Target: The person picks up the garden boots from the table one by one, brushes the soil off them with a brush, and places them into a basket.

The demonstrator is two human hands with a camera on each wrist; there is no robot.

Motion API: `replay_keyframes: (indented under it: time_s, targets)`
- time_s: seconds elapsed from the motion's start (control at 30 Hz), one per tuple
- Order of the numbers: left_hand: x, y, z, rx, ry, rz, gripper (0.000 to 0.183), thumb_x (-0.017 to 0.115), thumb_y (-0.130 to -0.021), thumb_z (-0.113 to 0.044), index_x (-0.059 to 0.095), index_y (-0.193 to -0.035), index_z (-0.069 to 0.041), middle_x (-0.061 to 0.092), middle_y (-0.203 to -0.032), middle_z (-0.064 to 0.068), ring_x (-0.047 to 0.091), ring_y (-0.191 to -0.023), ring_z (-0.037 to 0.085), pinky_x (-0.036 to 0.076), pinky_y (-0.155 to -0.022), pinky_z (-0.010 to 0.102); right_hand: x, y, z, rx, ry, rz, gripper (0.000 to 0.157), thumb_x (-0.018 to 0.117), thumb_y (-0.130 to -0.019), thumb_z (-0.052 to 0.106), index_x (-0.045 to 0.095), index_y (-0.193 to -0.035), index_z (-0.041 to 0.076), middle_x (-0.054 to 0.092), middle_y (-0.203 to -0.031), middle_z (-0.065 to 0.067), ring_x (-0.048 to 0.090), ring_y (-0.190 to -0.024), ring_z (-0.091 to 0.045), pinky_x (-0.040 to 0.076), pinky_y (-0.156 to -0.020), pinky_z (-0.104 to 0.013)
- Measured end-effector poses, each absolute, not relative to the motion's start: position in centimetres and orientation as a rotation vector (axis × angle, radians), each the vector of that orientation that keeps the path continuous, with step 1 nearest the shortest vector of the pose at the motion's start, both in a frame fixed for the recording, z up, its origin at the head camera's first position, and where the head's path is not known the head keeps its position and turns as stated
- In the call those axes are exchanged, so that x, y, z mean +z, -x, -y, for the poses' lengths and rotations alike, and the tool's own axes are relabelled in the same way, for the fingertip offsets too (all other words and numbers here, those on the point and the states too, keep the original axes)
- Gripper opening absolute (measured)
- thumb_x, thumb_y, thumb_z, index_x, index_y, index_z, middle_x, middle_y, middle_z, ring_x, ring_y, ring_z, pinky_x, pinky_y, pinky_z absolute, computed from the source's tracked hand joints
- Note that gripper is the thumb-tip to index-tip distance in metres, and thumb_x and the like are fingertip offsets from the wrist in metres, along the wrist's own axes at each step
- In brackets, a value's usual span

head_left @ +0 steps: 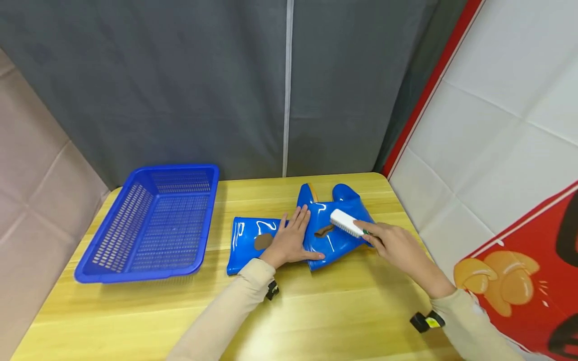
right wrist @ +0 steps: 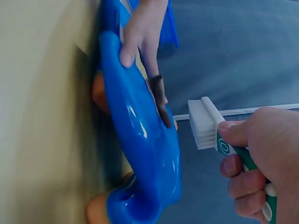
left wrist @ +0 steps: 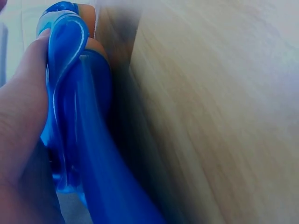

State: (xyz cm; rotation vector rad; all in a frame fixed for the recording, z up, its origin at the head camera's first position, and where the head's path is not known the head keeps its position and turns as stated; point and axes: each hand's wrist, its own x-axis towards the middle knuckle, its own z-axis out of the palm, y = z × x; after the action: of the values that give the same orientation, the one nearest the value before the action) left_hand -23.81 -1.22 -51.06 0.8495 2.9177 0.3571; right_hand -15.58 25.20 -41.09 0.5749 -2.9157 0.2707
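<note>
Two shiny blue rain boots lie on their sides, overlapping. One boot (head_left: 244, 245) shows a round brown patch (head_left: 263, 241) on its shaft. Across the other boot (head_left: 321, 214) runs a dark brown smear (head_left: 323, 231). My left hand (head_left: 291, 244) presses that boot, fingers extended and thumb spread along its opening. In my right hand (head_left: 399, 249) is a scrub brush (head_left: 345, 222) with white bristles and a green-and-white handle, gripped by curled fingers. The right wrist view has the bristles (right wrist: 201, 123) beside the smear, apart from the boot. Orange soles (right wrist: 98, 95) face the table side there.
A blue perforated plastic basket (head_left: 205, 235) stands on the left of the wooden table (head_left: 325, 311). Behind the table hangs a grey curtain (head_left: 180, 90). A white and red panel (head_left: 496, 150) borders the right side, near my right arm.
</note>
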Motion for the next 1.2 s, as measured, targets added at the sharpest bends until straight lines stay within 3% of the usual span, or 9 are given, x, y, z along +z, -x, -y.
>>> replay_keyframes:
  time_s: [0.1,0.2,0.3,0.4,0.47,0.6,0.8,0.97,1.2]
  targets:
    - [-51.2,23.8,1.0,0.360,-0.848,-2.922,0.125,0.047,-0.064,-0.088,-0.004,-0.153,-0.015,-0.009,-0.162,0.000,-0.008,-0.151,0.022,0.000,-0.121,0.053,-41.3,18.1,-24.7,0.258,-0.600,2.952,0.042,0.060,-0.092,0.028,0.053,-0.134,0.031,0.067,-0.084,-0.002,0.049,-0.060,-0.008,0.042,-0.055,-0.022]
    - [-51.3,23.7,0.8,0.364,-0.873,-2.920,0.125,0.046,-0.065,-0.088,-0.004,-0.153,-0.015,-0.008,-0.162,0.001,-0.007,-0.151,0.023,0.002,-0.121,0.054,-42.2,20.1,-24.5,0.282,-0.689,2.990,0.041,0.057,-0.094,0.030,0.052,-0.135,0.031,0.071,-0.099,-0.005,0.063,-0.077,-0.015,0.055,-0.071,-0.033]
    - [-51.3,23.7,0.6,0.361,-0.896,-2.919,0.125,0.044,-0.064,-0.090,-0.004,-0.152,-0.015,-0.008,-0.162,0.001,-0.006,-0.151,0.022,0.002,-0.121,0.054,-42.9,20.9,-24.6,0.316,-0.804,3.000,0.040,0.057,-0.094,0.030,0.054,-0.133,0.031,0.069,-0.118,-0.005,0.067,-0.096,-0.018,0.056,-0.086,-0.041]
    - [-51.1,23.8,0.7,0.360,-0.905,-2.916,0.126,0.043,-0.064,-0.091,-0.004,-0.153,-0.015,-0.008,-0.162,0.001,-0.006,-0.151,0.022,0.003,-0.121,0.053,-42.7,20.3,-25.1,0.338,-0.873,3.028,0.038,0.059,-0.093,0.030,0.056,-0.131,0.032,0.070,-0.114,-0.002,0.065,-0.088,-0.012,0.056,-0.080,-0.033]
    - [-50.9,23.8,0.9,0.358,-0.898,-2.910,0.125,0.044,-0.064,-0.090,-0.003,-0.153,-0.016,-0.009,-0.162,0.000,-0.006,-0.151,0.022,0.002,-0.121,0.054,-42.4,19.5,-25.6,0.337,-0.888,3.050,0.038,0.059,-0.092,0.030,0.057,-0.129,0.033,0.073,-0.103,0.002,0.059,-0.078,-0.006,0.053,-0.072,-0.024]
    - [-50.5,24.0,1.3,0.371,-0.880,-2.900,0.125,0.049,-0.064,-0.087,-0.002,-0.153,-0.016,-0.009,-0.161,-0.001,-0.006,-0.151,0.022,0.002,-0.121,0.054,-42.1,17.4,-26.7,0.362,-0.919,3.081,0.039,0.060,-0.091,0.030,0.056,-0.130,0.035,0.072,-0.099,0.006,0.051,-0.069,0.001,0.043,-0.060,-0.015]
    - [-50.4,24.0,1.5,0.378,-0.887,-2.898,0.126,0.049,-0.064,-0.087,-0.004,-0.153,-0.015,-0.010,-0.161,0.000,-0.007,-0.151,0.023,0.002,-0.121,0.054,-42.4,14.5,-28.0,0.361,-0.959,3.045,0.039,0.065,-0.088,0.025,0.060,-0.125,0.036,0.073,-0.103,0.005,0.045,-0.062,0.006,0.036,-0.053,-0.013]
    - [-50.4,23.9,1.7,0.378,-0.872,-2.912,0.126,0.052,-0.065,-0.085,-0.003,-0.153,-0.014,-0.008,-0.162,0.002,-0.005,-0.151,0.024,0.002,-0.121,0.055,-42.5,13.0,-28.3,0.379,-0.995,3.034,0.039,0.066,-0.087,0.027,0.060,-0.124,0.038,0.072,-0.109,0.005,0.053,-0.075,0.006,0.044,-0.062,-0.014]
    - [-50.7,23.9,1.5,0.373,-0.878,-2.902,0.126,0.050,-0.065,-0.086,-0.003,-0.153,-0.014,-0.009,-0.161,0.002,-0.006,-0.151,0.023,0.002,-0.121,0.055,-41.4,13.9,-28.3,0.466,-0.861,2.959,0.038,0.064,-0.089,0.028,0.058,-0.125,0.042,0.071,-0.111,0.002,0.053,-0.072,0.000,0.035,-0.052,-0.014]
